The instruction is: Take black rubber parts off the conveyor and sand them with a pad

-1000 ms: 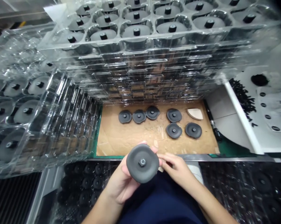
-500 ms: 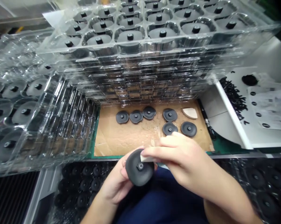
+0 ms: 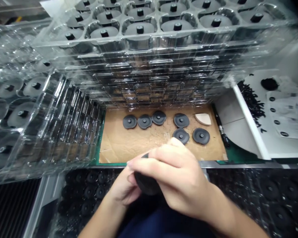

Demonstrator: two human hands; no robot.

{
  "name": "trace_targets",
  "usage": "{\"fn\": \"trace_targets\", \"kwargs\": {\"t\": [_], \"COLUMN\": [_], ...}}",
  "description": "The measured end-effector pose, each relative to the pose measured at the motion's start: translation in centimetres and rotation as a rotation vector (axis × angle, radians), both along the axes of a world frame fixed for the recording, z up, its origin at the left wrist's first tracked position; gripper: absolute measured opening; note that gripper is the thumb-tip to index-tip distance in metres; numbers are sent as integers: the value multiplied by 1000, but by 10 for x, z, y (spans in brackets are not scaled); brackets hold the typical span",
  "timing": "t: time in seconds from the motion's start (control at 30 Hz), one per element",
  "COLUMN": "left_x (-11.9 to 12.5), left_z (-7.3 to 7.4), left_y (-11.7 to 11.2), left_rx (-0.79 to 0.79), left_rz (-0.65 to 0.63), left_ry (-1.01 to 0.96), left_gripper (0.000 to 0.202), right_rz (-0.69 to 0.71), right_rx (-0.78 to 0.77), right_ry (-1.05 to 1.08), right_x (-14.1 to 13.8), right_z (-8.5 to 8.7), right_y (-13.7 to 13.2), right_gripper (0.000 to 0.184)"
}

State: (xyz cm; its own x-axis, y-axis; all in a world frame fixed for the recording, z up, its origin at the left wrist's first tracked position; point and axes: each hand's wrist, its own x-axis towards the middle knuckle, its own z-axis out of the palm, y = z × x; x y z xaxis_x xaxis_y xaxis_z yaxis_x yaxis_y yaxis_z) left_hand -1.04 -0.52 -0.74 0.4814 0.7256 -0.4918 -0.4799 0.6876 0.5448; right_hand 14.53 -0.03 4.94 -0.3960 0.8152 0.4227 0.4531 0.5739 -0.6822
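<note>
In my left hand (image 3: 126, 186), a round black disc (image 3: 147, 184) with a wavy rim is gripped by its edge, low in front of my body. My right hand (image 3: 176, 172) lies over the disc, its fingers bent across the upper face and reaching the left edge. The small pale wedge-shaped pad that it pinched a moment ago is hidden beneath those fingers, as is the disc's central stub. Beyond the hands, several like discs (image 3: 144, 121) rest stub up on a cardboard sheet (image 3: 119, 145). Another cream wedge-shaped pad (image 3: 203, 119) lies at the sheet's right.
A tall stack of clear plastic trays (image 3: 144, 66) filled with discs rises behind the cardboard. More clear trays (image 3: 27, 132) stand at left. On the right, a white bin (image 3: 253, 125) holds small black parts (image 3: 251, 100) and a labelled bag. Trays of discs (image 3: 89, 191) sit below the bench edge.
My right hand has moved left across the disc, covering its stub and the pale pad. The left hand still grips the disc. The view has shifted slightly.
</note>
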Motion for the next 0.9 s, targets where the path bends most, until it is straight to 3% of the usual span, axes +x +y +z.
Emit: {"fn": "trace_targets", "kwargs": {"t": [0.1,0.23,0.27,0.33,0.4,0.5,0.67,0.83,0.9], "left_x": [-5,-10,-9,-8,-6,-3,-4,-8,-5], "left_z": [-2,3,6,9,12,13,8,3,3], "left_y": [1,2,3,5,6,5,-3,-6,-6], "left_rx": [16,3,1,10,10,-1,36,35,77], "left_rz": [40,71,69,59,54,46,75,154,110], "left_ry": [-44,-104,-114,-139,-152,-143,-85,25,-2], "left_gripper": [69,55,53,52,53,51,58,58,60], "right_rz": [-195,-12,-8,-147,-326,-458,-213,-86,-124], "right_rx": [-105,-519,-598,-652,-619,-469,-48,-219,-140], "right_ry": [-11,212,285,388,402,306,70,-74,-41], "right_x": [0,16,21,28,33,31,9,3,1], "right_z": [-1,-12,-16,-25,-30,-24,-8,-5,-5], "right_y": [-15,-36,-38,-40,-38,-30,-13,-3,-5], "right_gripper": [27,19,18,17,17,23,30,25,24]}}
